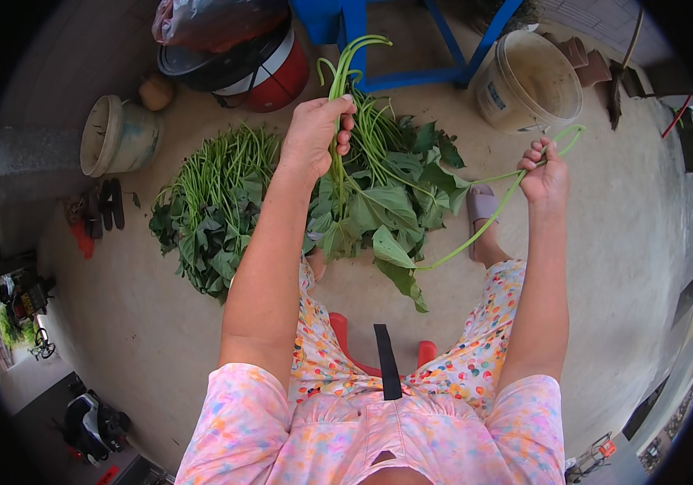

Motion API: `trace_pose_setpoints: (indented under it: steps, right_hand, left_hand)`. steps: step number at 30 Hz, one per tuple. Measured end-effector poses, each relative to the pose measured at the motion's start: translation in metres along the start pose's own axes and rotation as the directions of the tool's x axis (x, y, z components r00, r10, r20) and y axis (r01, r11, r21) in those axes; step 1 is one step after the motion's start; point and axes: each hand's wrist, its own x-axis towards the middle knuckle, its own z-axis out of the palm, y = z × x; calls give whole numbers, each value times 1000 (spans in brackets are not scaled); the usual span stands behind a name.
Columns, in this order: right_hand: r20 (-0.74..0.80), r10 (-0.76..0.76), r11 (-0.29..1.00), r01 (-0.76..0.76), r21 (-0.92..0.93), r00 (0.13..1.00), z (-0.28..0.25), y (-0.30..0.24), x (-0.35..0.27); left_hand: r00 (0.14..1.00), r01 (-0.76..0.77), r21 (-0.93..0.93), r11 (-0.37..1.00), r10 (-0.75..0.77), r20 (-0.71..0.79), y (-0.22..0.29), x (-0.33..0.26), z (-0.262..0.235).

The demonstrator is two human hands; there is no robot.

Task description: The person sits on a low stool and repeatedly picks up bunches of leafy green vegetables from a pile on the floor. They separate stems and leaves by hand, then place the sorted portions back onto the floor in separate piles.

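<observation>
My left hand (318, 133) is closed round a bunch of long green leaf stalks (349, 69), held upright with their cut ends above the fist. Broad leaves (383, 208) hang from the bunch below it. Out to the right, my right hand (546, 170) pinches the ends of a couple of leafy stalks (488, 217); their leaves (396, 252) droop toward the middle. A heap of leafy stalks (225, 182) lies on the floor left of my left forearm. Behind my left hand lies another heap of leafy stalks (427, 153).
A white bucket (516, 89) stands at the far right, near a blue metal frame (419, 81). At the far left are a red, white and black bucket (282, 81) and a smaller pale bucket (124, 137). Part of a red stool (425, 353) shows under me. Dark sandals (110, 204) lie left.
</observation>
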Motion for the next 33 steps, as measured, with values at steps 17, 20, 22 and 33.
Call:
trace_pose_setpoints:
  steps: [17, 20, 22, 33]
  right_hand:
    - [31, 36, 932, -23, -362, 999, 34, 27, -23]
    - [53, 80, 908, -51, -416, 995, 36, 39, -26]
    - [73, 120, 894, -76, -441, 990, 40, 48, -30]
    - [140, 250, 876, -162, -454, 958, 58, 73, -47]
  left_hand:
    - [981, 113, -204, 972, -77, 177, -12, -2, 10]
    - [980, 131, -186, 974, -99, 170, -17, -4, 16]
    - [979, 145, -175, 974, -115, 168, -20, -5, 20]
    - [959, 145, -158, 977, -100, 264, -45, -5, 44]
